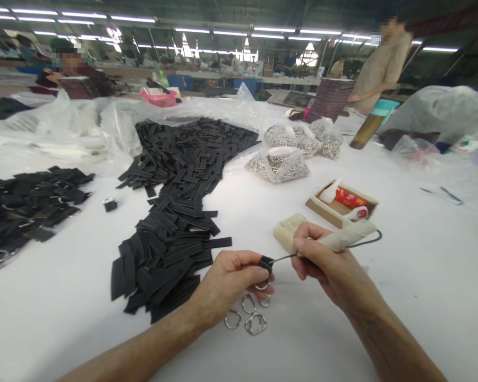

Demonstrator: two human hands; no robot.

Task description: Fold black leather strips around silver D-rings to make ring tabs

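Note:
My left hand (227, 281) pinches a short black strap (266, 261) folded around a metal D-ring (262, 287). Between the thumb and fingers of my right hand (330, 262) is an awl-like tool (348, 236) with a pale wrapped handle and a dark curved piece at its back end. Its thin metal shaft points left, and the tip meets the folded strap. Several loose D-rings (255, 323) lie on the white table just below my left hand. A pale yellowish block (284, 232) sits right behind my right fingers.
Flat black strips (191, 164) form a long heap to the left. Ringed black pieces (24, 207) are piled far left, one small piece (110, 205) apart. Clear bags (279, 165) of metal rings, a shallow box (322, 213), a bottle (370, 127) and tweezers-like tools (442, 195) stand around. People work beyond.

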